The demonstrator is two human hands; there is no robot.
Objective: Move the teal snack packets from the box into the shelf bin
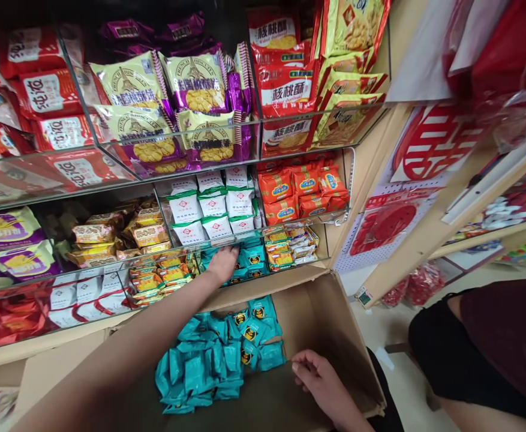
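Observation:
My left hand (224, 263) reaches over the carton into a low shelf compartment, touching teal packets (250, 259) there. Its fingertips are partly hidden among them, so I cannot see whether it grips one. Below, an open cardboard carton (321, 321) holds a heap of small teal packets (204, 366) with yellow-and-black emblems, piled toward its left side. Over the carton's right part, my right hand (316, 378) hovers beside the heap with loosely bent fingers and nothing visible in them.
Clear-fronted shelves hold yellow-purple biscuit packs (200, 84), red walnut shortbread packs (285, 90), white-green packets (213, 207) and orange packets (307, 189). Small yellow-green packets (285, 249) lie right of the teal ones. A person in dark clothing (469, 348) is close by at right.

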